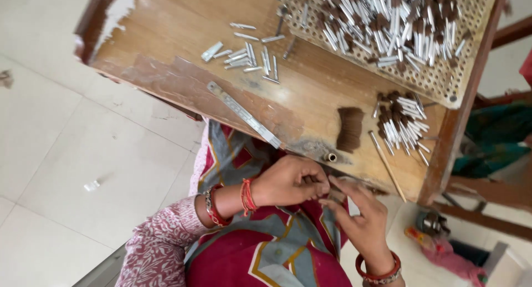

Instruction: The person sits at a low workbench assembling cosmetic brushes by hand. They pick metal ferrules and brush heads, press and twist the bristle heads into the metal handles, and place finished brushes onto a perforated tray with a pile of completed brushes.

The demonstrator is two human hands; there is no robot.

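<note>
My left hand (288, 181), with red bangles at the wrist, is closed around a small brownish piece (310, 180) that its fingers mostly hide. My right hand (360, 220) meets it fingertip to fingertip and pinches the same piece, with a small pale object (353, 206) under its fingers. Both hands hover over my lap, just below the front edge of the wooden table (183, 26). Close above them lie a short metal tube (332, 157) and a dark brown bundle of bristles (350, 129).
A perforated board (443, 76) carries several silver tubes with brown tips. A smaller pile of them (402, 123) lies beside it, and loose silver tubes (249, 57) lie mid-table. A metal strip (244, 114) and a thin stick (387, 165) rest near the edge. Tiled floor lies left.
</note>
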